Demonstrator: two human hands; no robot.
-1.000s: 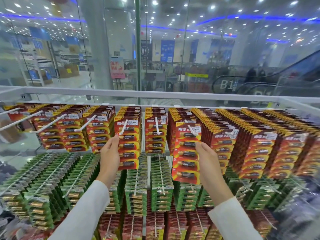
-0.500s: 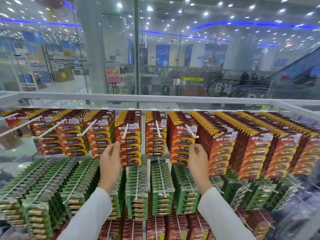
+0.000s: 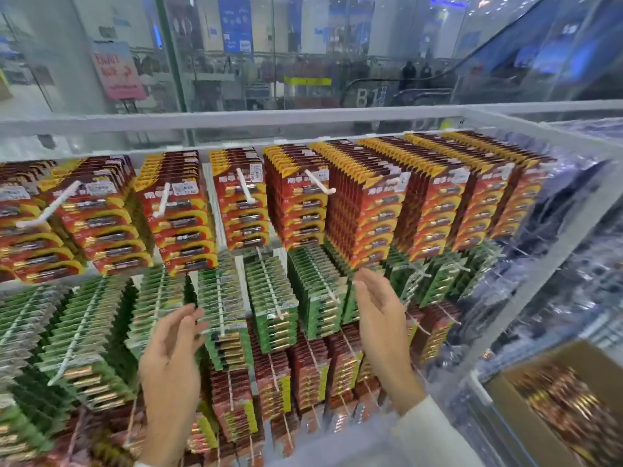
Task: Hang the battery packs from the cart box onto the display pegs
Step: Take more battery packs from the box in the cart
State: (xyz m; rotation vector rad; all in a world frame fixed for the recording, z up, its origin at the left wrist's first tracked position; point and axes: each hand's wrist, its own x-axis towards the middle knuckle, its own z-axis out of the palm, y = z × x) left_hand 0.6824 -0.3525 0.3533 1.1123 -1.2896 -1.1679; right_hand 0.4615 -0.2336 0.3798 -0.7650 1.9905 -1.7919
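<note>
- The red packs (image 3: 296,203) are hanging in dense stacks along the top row. Each stack is threaded on a white peg (image 3: 318,182) that is sticking out toward us with its tip turned up, which we judge is stopping the cards from sliding off.
- More packs are lying loose in the box (image 3: 505,419) at lower right, well apart from both hands. Blur is hiding their print, but they are showing red and gold like the top row.
- We are carrying no pack at this moment. Both hands are empty, so we are judging ourselves to be between hangs, with a reach to the box due next.
- Our right hand (image 3: 381,321) is hovering just under the red stacks, fingers straight and loosely spread, palm turned inward, gripping nothing.
- Our left hand (image 3: 168,362) is sitting lower, in front of the green packs (image 3: 269,298), with fingers relaxed and slightly bent. We cannot tell whether its fingertips are touching a green card.
- The two palms are facing each other across a gap, the pose we would use for squaring a stack.
- A white sleeve (image 3: 435,429) is covering the right wrist.
- The bottom packs (image 3: 310,365) are filling the lowest row, and a white rail (image 3: 236,121) is running above the display.
</note>
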